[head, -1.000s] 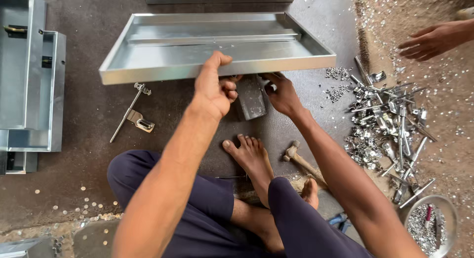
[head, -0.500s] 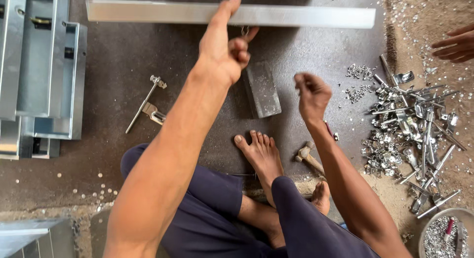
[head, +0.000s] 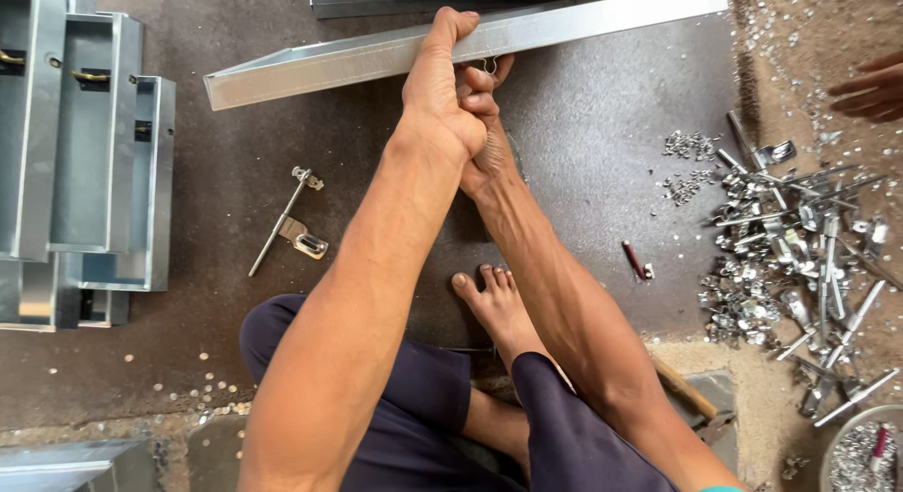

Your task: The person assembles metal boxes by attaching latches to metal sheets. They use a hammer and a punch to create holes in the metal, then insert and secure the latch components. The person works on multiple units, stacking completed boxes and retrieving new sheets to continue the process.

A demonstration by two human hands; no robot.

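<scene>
1. Two bare hands meet at the near edge of a long galvanised metal tray (head: 583, 26), which stands tilted on edge on the dark floor mat (head: 583, 172) toward the mat's far edge.
2. The left hand (head: 440, 87) has its fingers closed around the tray's rim, thumb hooked over the top.
3. The right hand (head: 482, 116) sits just beneath the left and touches it; its fingers are curled shut near a small metal ring (head: 490, 67) hanging at the rim, though whether they pinch it cannot be told.
4. The person sits cross-legged in dark trousers, one bare foot (head: 494, 304) resting on the mat below the hands.
5. A metal latch bar (head: 287, 224) lies on the mat to the left of the arms.
6. Stacked metal trays (head: 85, 153) sit along the mat's left edge.
7. A heap of metal latches and rivets (head: 800, 257) spreads at the mat's right edge, with a small red-handled tool (head: 635, 260) lying between it and the right forearm.
8. Another person's hand (head: 870, 87) shows at the far right corner, well apart.
</scene>
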